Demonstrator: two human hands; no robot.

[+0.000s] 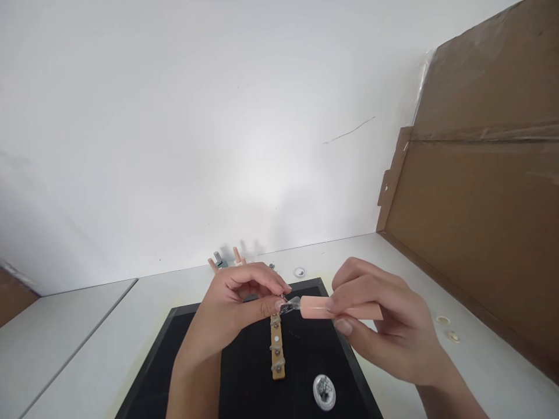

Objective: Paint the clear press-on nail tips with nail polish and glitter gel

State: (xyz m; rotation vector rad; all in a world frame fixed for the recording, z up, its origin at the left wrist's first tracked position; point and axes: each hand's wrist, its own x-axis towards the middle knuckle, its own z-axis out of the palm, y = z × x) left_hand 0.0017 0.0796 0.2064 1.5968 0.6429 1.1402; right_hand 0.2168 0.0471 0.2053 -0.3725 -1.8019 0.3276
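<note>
- Both hands are meeting above the black mat (244,372): my right hand (384,326) is pinching a peach practice finger (323,307) between thumb and fingertips, holding it level, its clear nail tip (292,304) pointing left.
- With my left hand (238,302) I am curling my fingers in and pressing thumb and forefinger onto that nail tip.
- Just beneath them, a wooden strip (276,349) carrying several clear tips is lying on the mat.
- Near the mat's front edge a small white dish (324,391) is sitting.
- Behind the mat, more practice fingers (227,260) are standing by the wall, and brown cardboard (480,233) is leaning at my right.
</note>
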